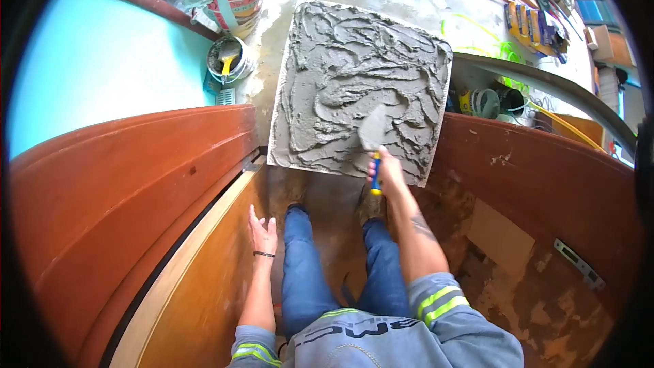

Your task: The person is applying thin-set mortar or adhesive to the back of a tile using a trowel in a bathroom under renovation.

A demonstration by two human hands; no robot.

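Note:
My right hand (389, 172) is closed round the blue and yellow handle of a trowel (372, 129). The trowel's blade lies over wet grey mortar (340, 75) near the close edge of a large square tile (274, 150). Ridges and swirls of mortar cover nearly all of the tile, leaving a thin pale rim. My left hand (262, 233) hangs free with its fingers apart, beside the wooden door edge and away from the tile.
Reddish-brown wooden panels stand at left (136, 143) and right (524, 157). A bucket (235, 61) with a yellow-handled tool and an opened bag (235, 0) stand far left. A level (579, 264) lies at right. Containers (485, 103) sit beyond the right panel.

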